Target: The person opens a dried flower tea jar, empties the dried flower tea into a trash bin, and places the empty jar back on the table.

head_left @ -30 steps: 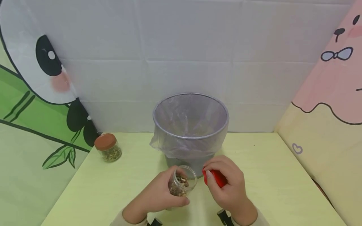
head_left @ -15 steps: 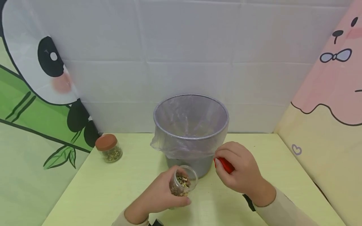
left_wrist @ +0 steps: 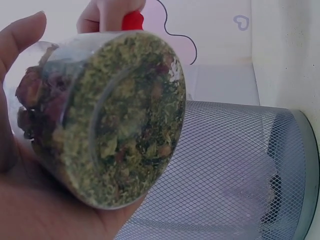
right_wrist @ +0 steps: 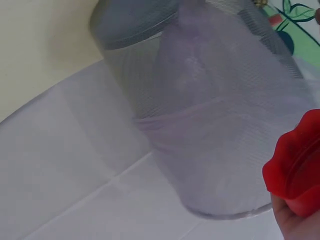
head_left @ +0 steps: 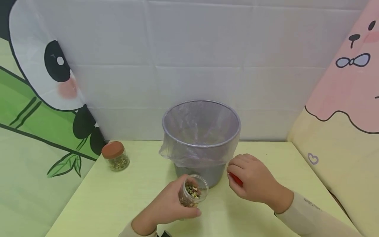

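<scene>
My left hand [head_left: 170,204] grips a clear jar [head_left: 193,194], tilted, its open mouth facing up and toward the right. Dried herbs and dark red pieces fill part of it; the left wrist view shows the green bits against the jar's base [left_wrist: 125,125]. In my right hand [head_left: 251,179] is a red lid [right_wrist: 300,165] with a scalloped edge, pinched between thumb and fingers. Most of the lid is hidden by the fingers in the head view. This hand is beside the right side of the bin, apart from the jar.
A grey mesh bin [head_left: 201,174] lined with a thin purple bag [head_left: 198,156] stands behind the hands. At the back left of the pale yellow table [head_left: 97,204] sits another jar [head_left: 116,158] with an orange-brown lid and dried contents. A white sheet [head_left: 192,49] hangs behind.
My right hand has moved to the right, away from the jar, carrying the red lid. The left hand and its jar have stayed nearly in place.
</scene>
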Motion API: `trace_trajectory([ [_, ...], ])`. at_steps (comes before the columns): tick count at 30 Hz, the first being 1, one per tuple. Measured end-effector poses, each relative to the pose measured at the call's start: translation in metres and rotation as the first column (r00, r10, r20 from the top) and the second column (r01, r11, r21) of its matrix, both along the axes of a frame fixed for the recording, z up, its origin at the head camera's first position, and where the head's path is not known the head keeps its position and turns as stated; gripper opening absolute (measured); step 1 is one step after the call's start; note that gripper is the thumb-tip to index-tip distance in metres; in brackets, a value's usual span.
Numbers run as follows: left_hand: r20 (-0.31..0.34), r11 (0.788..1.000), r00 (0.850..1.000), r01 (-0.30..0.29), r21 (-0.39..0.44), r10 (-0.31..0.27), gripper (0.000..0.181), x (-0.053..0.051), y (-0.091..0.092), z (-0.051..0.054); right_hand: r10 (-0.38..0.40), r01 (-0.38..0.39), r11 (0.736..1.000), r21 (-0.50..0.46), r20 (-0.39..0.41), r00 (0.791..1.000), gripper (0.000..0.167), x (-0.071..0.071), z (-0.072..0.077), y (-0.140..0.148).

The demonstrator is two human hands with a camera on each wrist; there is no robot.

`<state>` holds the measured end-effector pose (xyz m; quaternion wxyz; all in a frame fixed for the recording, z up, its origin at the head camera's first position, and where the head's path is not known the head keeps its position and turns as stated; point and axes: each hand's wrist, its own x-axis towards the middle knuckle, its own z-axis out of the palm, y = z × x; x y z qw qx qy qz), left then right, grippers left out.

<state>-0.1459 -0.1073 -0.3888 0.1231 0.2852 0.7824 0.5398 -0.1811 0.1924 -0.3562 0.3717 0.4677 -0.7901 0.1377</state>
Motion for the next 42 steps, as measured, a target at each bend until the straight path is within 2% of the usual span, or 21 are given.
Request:
trace_trajectory([
  [7, -0.007, 1.0, 1.0, -0.009, 0.03, 0.01, 0.052, 0.001, 0.002, 0.001, -0.108, 0.108, 0.994, 0.035, 0.019, 0.994, 0.019, -0.023, -0.006, 0.016],
  [12, -0.022, 0.999, 1.0, -0.017, 0.034, 0.018, 0.051, 0.002, 0.003, 0.001, -0.159, 0.158, 0.987, 0.035, 0.042, 0.986, 0.008, -0.044, -0.013, 0.025],
  [18, -0.048, 0.999, 0.998, -0.033, 0.024, 0.034, 0.052, 0.001, 0.004, 0.001, -0.263, 0.262, 0.965, 0.026, 0.128, 0.956, 0.006, -0.081, -0.039, 0.038],
  [23, -0.036, 0.999, 0.998, -0.044, 0.012, 0.044, 0.051, 0.002, 0.006, 0.0, -0.313, 0.311, 0.95, 0.037, 0.142, 0.939, 0.013, -0.106, -0.06, 0.051],
  [25, -0.045, 0.999, 0.998, -0.049, -0.001, 0.049, 0.051, 0.002, 0.005, -0.001, -0.358, 0.352, 0.934, 0.066, 0.186, 0.915, 0.017, -0.114, -0.064, 0.054],
  [27, -0.048, 0.999, 0.997, -0.054, -0.01, 0.053, 0.05, 0.001, 0.004, -0.003, -0.417, 0.406, 0.909, 0.096, 0.25, 0.874, 0.017, -0.121, -0.066, 0.058],
  [31, -0.037, 0.998, 0.998, -0.057, -0.014, 0.057, 0.05, 0.0, 0.003, -0.007, -0.519, 0.516, 0.847, 0.127, 0.406, 0.752, 0.016, -0.131, -0.073, 0.063],
  [34, -0.025, 0.998, 0.998, -0.057, -0.01, 0.056, 0.05, 0.0, 0.003, -0.01, -0.54, 0.563, 0.818, 0.118, 0.496, 0.68, 0.014, -0.134, -0.079, 0.067],
  [35, -0.02, 0.998, 0.998, -0.056, -0.005, 0.055, 0.05, 0.0, 0.004, -0.01, -0.541, 0.574, 0.811, 0.111, 0.517, 0.664, 0.014, -0.135, -0.081, 0.068],
  [37, -0.019, 0.998, 0.998, -0.056, -0.006, 0.056, 0.05, 0.0, 0.004, -0.01, -0.536, 0.591, 0.802, 0.091, 0.546, 0.644, 0.011, -0.137, -0.086, 0.069],
  [42, -0.016, 0.998, 0.998, -0.056, -0.011, 0.056, 0.051, 0.0, 0.006, -0.006, -0.544, 0.627, 0.776, 0.066, 0.574, 0.612, 0.01, -0.139, -0.1, 0.074],
])
